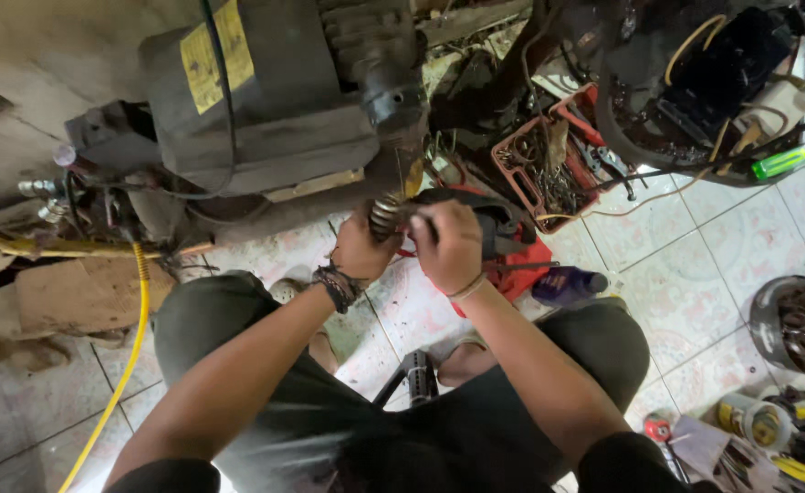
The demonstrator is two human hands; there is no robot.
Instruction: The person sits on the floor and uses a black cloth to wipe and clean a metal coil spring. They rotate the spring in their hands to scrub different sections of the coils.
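the left hand [362, 246] and right hand [448, 245] cover most of the coiled metal part [385, 215] between them, so its lower end is hidden. the black part [489, 219] behind the right hand is perhaps a cover, too dark to tell. the round drum [799, 324] is cut off by the right edge.

- dull grey boxy metal machine [266, 100] bearing a yellow label
- bright yellow rubber hose [129, 356]
- red plastic crate [548, 164]
- pale floral-patterned floor tiles [685, 265]
- green translucent plastic lighter [784, 162]
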